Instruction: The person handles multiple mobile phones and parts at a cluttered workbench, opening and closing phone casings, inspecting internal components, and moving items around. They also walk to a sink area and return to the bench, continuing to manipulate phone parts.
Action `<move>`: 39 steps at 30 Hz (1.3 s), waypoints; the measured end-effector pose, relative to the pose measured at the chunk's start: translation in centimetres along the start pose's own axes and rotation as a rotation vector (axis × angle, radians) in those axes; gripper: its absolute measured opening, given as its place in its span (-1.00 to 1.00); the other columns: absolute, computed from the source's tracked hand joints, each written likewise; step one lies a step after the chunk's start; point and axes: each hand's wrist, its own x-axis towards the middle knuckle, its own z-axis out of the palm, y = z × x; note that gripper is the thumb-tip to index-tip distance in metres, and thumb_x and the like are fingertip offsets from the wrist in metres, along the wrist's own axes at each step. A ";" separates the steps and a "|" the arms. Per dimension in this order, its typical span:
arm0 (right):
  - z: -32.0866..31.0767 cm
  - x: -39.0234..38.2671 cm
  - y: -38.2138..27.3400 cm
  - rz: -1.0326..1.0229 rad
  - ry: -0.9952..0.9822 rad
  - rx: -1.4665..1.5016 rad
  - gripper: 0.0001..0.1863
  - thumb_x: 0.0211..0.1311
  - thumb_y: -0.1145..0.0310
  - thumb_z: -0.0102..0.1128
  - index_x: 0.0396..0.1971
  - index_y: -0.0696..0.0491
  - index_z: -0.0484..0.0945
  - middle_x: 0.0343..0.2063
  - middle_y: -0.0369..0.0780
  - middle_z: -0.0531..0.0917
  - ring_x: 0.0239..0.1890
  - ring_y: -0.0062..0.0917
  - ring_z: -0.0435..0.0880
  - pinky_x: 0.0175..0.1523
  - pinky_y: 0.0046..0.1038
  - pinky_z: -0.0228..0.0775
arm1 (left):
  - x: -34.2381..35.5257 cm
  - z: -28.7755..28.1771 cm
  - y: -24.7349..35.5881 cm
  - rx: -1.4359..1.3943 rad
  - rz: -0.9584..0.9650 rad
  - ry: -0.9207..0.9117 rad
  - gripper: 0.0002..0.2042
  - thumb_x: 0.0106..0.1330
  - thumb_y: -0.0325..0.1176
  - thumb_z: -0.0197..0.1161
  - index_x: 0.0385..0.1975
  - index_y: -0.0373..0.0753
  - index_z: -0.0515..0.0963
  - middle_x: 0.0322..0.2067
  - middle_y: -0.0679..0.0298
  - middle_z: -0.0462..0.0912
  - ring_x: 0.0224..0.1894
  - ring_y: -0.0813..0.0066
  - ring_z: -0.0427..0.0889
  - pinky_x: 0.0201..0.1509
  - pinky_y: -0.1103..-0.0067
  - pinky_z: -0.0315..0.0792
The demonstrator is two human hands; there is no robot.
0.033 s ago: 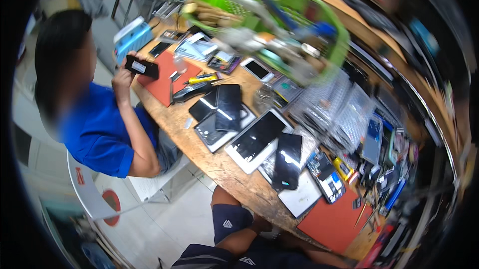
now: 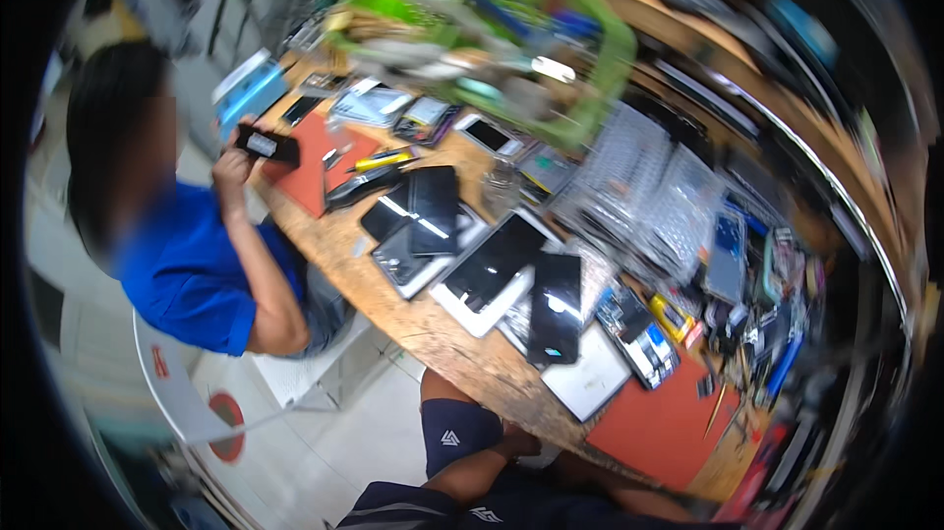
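Note:
My left hand (image 2: 516,441) rests low by my knee beside the worn table edge, its fingers in shadow and too small to make out. My right hand is not visible. Closest to me on the wooden table (image 2: 413,314) are an orange mat (image 2: 629,437), a white tablet or board (image 2: 585,382), an opened device (image 2: 649,338) with exposed insides, and a black phone (image 2: 554,304) lying on other devices. Left of these, a white tablet (image 2: 482,294) and more dark phones (image 2: 433,210) overlap.
A co-worker in blue (image 2: 197,265) sits at left, holding a black phone (image 2: 265,145) above another orange mat (image 2: 310,186). A green basket (image 2: 615,58) of mixed items, bubble-wrap packets (image 2: 639,191) and cluttered tools (image 2: 777,343) fill the back and right. A white chair (image 2: 162,363) stands below.
The view has shifted slightly, so the basket and upper tabletop appear further left. My left hand stays by my knee, and the co-worker still holds the phone.

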 end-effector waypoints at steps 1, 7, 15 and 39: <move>1.0 1.6 0.7 -0.002 0.031 0.023 -0.73 0.06 0.35 0.26 -0.21 0.10 0.66 -0.18 -0.02 0.70 -0.08 -0.14 0.71 0.04 -0.12 0.53 | 0.1 0.1 -1.0 0.025 0.011 -0.013 -0.30 0.12 0.10 0.39 0.29 -0.03 0.49 0.34 0.11 0.45 0.43 0.02 0.30 0.45 -0.01 0.08; -1.0 0.1 -4.3 0.115 0.226 -0.106 -0.73 0.03 0.36 0.26 -0.23 0.07 0.72 -0.20 -0.07 0.75 -0.02 -0.21 0.73 0.04 -0.12 0.53 | -2.7 -5.0 -0.3 0.072 -0.113 0.017 -0.20 0.09 0.17 0.45 0.33 -0.05 0.41 0.33 0.03 0.44 0.43 -0.03 0.30 0.41 -0.06 0.15; 2.2 -3.0 -2.9 -0.085 0.440 0.019 -0.63 0.23 0.20 0.25 -0.11 0.18 0.63 -0.15 0.04 0.71 0.02 -0.06 0.67 0.13 -0.07 0.48 | -10.7 -8.8 13.0 -0.187 0.160 0.470 -0.76 0.34 -0.25 0.31 -0.14 -0.29 0.63 -0.13 0.00 0.71 -0.12 0.04 0.72 -0.04 0.30 0.57; -21.2 -25.3 4.6 -0.032 2.119 -0.295 -0.86 0.27 0.63 0.14 -0.24 0.26 0.66 -0.38 -0.03 0.71 -0.41 -0.23 0.69 -0.28 -0.36 0.49 | 0.5 -29.8 34.3 -0.372 0.862 1.102 -0.84 0.25 -0.38 0.26 -0.51 -0.25 0.44 -0.59 0.10 0.55 -0.55 0.08 0.61 -0.48 0.28 0.46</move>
